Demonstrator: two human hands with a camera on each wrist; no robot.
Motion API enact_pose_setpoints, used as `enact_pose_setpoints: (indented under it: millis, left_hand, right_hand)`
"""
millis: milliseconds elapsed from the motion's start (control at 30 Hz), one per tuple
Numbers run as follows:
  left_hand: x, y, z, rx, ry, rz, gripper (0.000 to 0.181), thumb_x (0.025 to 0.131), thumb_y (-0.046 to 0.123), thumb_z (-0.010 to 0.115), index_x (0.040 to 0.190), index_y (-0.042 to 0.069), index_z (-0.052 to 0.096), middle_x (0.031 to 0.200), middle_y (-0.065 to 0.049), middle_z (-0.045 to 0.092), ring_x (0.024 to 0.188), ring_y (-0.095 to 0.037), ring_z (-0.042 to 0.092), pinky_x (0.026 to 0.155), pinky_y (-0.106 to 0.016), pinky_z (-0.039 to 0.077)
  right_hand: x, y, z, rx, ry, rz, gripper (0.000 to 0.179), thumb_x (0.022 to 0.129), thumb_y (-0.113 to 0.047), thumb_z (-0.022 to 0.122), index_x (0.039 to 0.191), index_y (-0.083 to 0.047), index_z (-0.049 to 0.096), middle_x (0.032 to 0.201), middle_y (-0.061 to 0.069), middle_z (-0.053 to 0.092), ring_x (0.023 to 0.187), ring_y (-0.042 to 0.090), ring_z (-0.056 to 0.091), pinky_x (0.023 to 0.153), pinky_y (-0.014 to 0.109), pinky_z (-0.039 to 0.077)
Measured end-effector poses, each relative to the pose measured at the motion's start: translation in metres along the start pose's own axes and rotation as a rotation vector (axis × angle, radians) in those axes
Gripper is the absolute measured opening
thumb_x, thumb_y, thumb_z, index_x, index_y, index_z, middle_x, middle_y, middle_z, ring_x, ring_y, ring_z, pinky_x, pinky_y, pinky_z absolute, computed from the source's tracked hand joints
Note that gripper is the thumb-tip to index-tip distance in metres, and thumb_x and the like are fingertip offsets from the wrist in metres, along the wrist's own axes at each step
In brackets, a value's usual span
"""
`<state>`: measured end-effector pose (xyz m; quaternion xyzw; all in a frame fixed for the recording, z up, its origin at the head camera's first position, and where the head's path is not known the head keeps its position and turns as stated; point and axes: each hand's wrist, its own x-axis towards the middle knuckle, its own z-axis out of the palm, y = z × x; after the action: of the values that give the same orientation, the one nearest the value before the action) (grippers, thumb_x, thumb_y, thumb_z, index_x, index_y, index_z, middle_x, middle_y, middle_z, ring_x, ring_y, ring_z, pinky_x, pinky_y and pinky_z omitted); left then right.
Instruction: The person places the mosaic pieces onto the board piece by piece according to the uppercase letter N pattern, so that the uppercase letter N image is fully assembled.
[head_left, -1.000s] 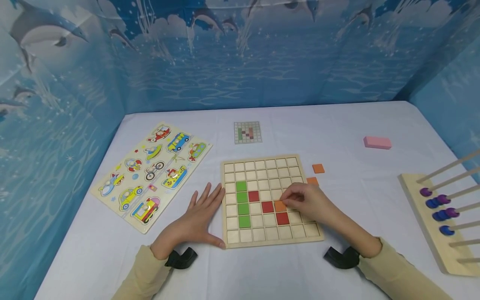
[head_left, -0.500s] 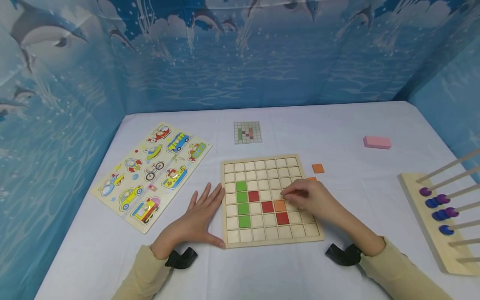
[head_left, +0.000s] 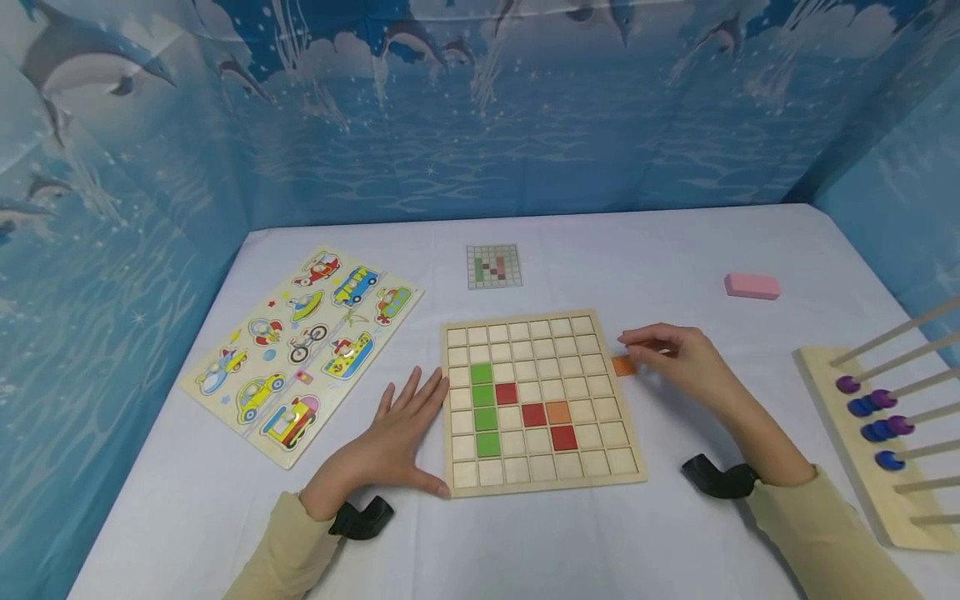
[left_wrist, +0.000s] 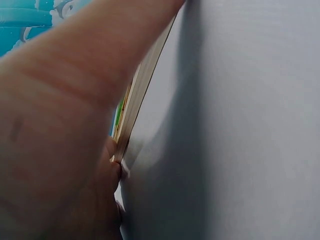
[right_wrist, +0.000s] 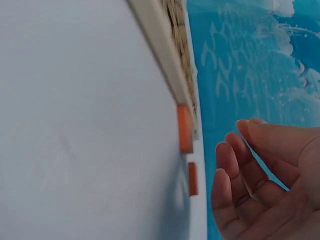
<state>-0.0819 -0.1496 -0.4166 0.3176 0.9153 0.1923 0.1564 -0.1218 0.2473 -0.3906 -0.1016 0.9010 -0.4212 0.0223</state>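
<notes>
A wooden grid board point(head_left: 525, 488) lies flat on the table. Set in its squares are a column of green tiles point(head_left: 487, 418), red tiles point(head_left: 533, 415) on a diagonal and one orange tile point(head_left: 557, 412). My left hand point(head_left: 397, 442), fingers spread, touches the board's left edge. Off the board's right side, my right hand point(head_left: 678, 362) hovers with loosely bent fingers and nothing seen between them. Below it a loose orange tile point(head_left: 622, 366) shows beside the board. The right wrist view shows a second orange tile point(right_wrist: 193, 178), which the hand covers in the head view.
A small pattern card point(head_left: 493, 267) lies behind the board. To the left is a vehicle picture puzzle point(head_left: 307, 342). A pink block point(head_left: 752, 287) sits at back right, and a wooden peg stand point(head_left: 862, 433) with blue and purple beads stands at far right.
My right hand has let go of the orange tile in the grid and moved right and away from me, to above the loose orange tiles. The left hand has stayed in place.
</notes>
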Motion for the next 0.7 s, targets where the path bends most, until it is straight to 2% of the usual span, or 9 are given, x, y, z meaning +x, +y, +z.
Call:
enact_pose_setpoints:
  millis: [200,400,567,700]
  left_hand:
    - [0.000,-0.001,0.001,0.010,0.004,0.004,0.132,0.057,0.064,0.078,0.150,0.004,0.004,0.155,-0.009,-0.004,0.138,-0.031,-0.015,0.104,-0.055,-0.007]
    - [0.001,-0.001,0.001,0.012,0.000,0.001,0.132,0.057,0.064,0.078,0.150,0.004,0.004,0.155,-0.009,-0.004,0.138,-0.030,-0.015,0.104,-0.055,-0.007]
    - [0.001,-0.002,0.002,0.012,-0.002,-0.001,0.132,0.057,0.064,0.078,0.150,0.004,0.004,0.155,-0.008,-0.004,0.138,-0.029,-0.016,0.104,-0.055,-0.007]
    - [0.001,-0.002,0.002,0.014,-0.002,-0.003,0.132,0.057,0.065,0.077,0.150,0.005,0.004,0.155,-0.008,-0.005,0.138,-0.029,-0.016,0.104,-0.055,-0.007]
  right_hand:
    - [0.000,0.012,0.001,-0.032,-0.046,0.018,0.027,0.088,-0.008,0.065,0.113,0.001,0.065,0.119,0.017,0.060,0.091,0.025,0.056,0.068,0.022,0.045]
    - [-0.002,0.019,0.005,-0.086,-0.039,-0.022,0.027,0.086,-0.005,0.067,0.111,0.001,0.066,0.101,0.012,0.065,0.085,0.021,0.052,0.070,0.022,0.042]
    - [-0.003,0.022,0.008,-0.115,-0.021,-0.059,0.029,0.079,0.000,0.072,0.108,0.001,0.068,0.082,0.004,0.055,0.075,0.019,0.047,0.064,0.022,0.040]
    - [-0.003,0.023,0.011,-0.133,-0.002,-0.072,0.028,0.077,0.001,0.073,0.105,-0.001,0.069,0.080,0.002,0.051,0.074,0.018,0.046,0.062,0.023,0.039]
